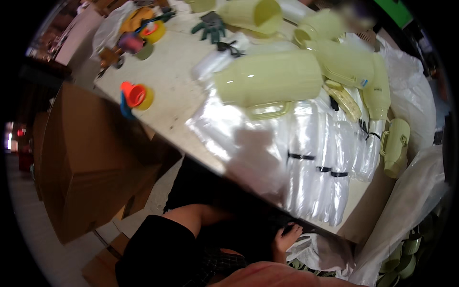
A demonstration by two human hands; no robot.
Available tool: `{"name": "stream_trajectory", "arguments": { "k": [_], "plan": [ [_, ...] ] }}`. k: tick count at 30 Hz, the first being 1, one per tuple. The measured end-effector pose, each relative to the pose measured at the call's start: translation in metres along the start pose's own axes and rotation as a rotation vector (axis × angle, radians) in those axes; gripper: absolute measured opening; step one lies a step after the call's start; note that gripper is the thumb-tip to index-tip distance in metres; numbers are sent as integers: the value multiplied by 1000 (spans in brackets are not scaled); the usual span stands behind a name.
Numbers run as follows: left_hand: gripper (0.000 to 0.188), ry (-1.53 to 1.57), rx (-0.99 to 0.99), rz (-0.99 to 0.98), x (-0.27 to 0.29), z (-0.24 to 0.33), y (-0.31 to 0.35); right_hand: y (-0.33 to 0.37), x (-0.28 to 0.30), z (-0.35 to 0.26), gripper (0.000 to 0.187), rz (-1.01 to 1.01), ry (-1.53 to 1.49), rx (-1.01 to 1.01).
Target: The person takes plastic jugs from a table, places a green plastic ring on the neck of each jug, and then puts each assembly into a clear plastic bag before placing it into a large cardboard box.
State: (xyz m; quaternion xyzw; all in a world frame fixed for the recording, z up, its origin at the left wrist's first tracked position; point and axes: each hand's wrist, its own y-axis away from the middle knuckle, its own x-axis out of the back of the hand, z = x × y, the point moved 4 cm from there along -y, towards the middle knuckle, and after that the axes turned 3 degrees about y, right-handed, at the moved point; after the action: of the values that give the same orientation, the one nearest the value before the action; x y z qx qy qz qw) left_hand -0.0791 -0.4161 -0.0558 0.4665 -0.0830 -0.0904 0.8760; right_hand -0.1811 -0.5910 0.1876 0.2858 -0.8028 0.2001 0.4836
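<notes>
My right hand (288, 237) is low beside the table's near edge, its fingers bent over something dark that I cannot make out. A bare forearm (198, 216) beyond a black sleeve runs into the dark area below the table; my left hand itself is hidden. Nearest on the table are clear plastic bags (267, 138), some in rolls tied with black bands. A big pale yellow-green jug (267, 79) lies on its side over them, its handle facing me. Several more such jugs, including one at the right (396, 146), lie around it.
An open cardboard box (100, 153) stands left of the table (167, 100). On the table are an orange-and-yellow tape roll (137, 96), a dark glove (210, 27) and a half-wrapped yellowish piece (343, 99). Plastic sheeting (401, 210) and green pieces (406, 258) fill the right side.
</notes>
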Motion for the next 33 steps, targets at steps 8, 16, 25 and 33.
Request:
{"name": "stream_trajectory", "arguments": {
  "k": [8,16,25,33],
  "plan": [
    [63,-133,-686,752,96,73,227,32,18,-22,30,118,197,-6],
    [81,-837,139,1984,108,-71,655,56,93,-68,42,324,150,251],
    [53,-241,434,1411,110,-186,758,62,76,-95,37,374,65,278],
    [42,-389,474,1777,154,-120,693,45,66,-98,34,299,-1,304]
  ]
}}
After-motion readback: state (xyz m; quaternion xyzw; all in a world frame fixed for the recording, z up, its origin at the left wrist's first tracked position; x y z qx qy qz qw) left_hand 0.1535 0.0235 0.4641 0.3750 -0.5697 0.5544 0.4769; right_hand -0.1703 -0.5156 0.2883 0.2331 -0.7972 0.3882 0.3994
